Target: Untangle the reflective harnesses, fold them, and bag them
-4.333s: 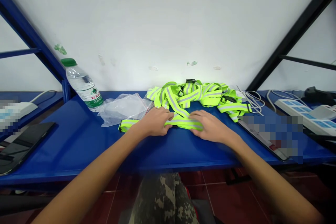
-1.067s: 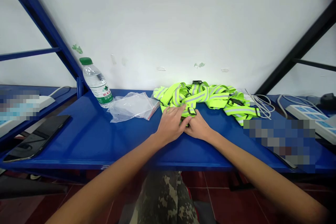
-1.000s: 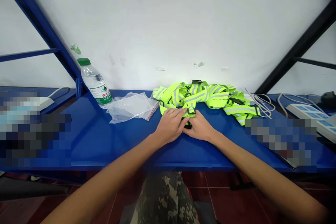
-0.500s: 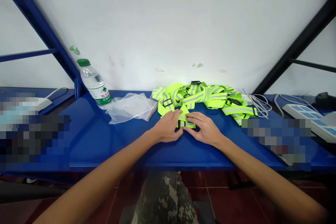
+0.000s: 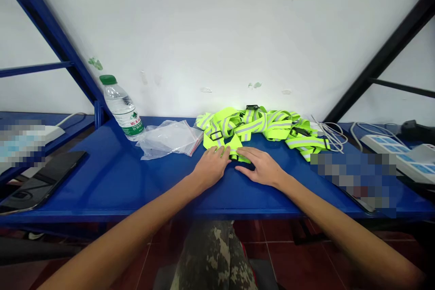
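Observation:
A tangle of neon-yellow reflective straps [image 5: 258, 124] with grey stripes and black buckles lies against the wall, one short end reaching toward me. My left hand [image 5: 213, 165] is closed over the left side of that end, its thumb mostly hidden. My right hand [image 5: 260, 166] touches the same end from the right with its fingertips; thumb and fingers are spread apart. A black buckle [image 5: 234, 157] shows partly between the two hands. Left of the straps lies a clear zip bag [image 5: 170, 138], flat and crumpled.
A water bottle with a green cap [image 5: 122, 108] stands at the back left of the blue table [image 5: 152, 186]. Coiled white cable [image 5: 335, 136] lies right of the straps. A power strip [image 5: 401, 154] is farther right, a dark phone [image 5: 44, 179] at the left edge.
My right thumb has come away from the buckle and opened out. My left hand has turned further over, its fingers now laid across the strap end. The tangle stays put.

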Available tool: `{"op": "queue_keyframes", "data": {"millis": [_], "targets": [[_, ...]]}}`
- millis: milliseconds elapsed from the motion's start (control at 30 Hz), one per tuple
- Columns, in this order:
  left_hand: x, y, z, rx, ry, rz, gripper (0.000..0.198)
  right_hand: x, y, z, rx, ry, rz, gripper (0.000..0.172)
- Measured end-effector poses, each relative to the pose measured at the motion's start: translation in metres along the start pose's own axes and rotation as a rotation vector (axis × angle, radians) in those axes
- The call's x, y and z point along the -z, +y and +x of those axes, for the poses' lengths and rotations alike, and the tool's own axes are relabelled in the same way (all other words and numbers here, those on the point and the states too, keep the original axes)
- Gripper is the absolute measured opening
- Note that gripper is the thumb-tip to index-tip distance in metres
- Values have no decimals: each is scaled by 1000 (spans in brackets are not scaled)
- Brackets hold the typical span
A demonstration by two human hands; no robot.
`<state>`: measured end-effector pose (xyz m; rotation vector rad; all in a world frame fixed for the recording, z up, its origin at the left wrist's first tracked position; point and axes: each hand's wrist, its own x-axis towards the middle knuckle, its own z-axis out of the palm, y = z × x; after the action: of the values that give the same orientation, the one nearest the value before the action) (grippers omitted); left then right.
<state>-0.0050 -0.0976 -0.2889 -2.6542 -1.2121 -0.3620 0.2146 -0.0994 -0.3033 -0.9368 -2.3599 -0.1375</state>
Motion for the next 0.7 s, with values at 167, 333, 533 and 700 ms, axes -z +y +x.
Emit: {"op": "queue_keyframes", "data": {"millis": [167, 333, 533, 700], "targets": [[2, -12, -2, -52, 24, -56, 41, -2, -2, 4, 46, 12, -83, 37], [1, -15, -1, 28, 95, -189, 37, -1, -5, 14, 168, -83, -262, 37], [6, -14, 1, 262, 183, -385, 34, -1, -10, 24, 176, -157, -340, 44], [15, -21, 7, 446, 205, -522, 33, 1, -9, 25, 210, -79, -273, 46]]}}
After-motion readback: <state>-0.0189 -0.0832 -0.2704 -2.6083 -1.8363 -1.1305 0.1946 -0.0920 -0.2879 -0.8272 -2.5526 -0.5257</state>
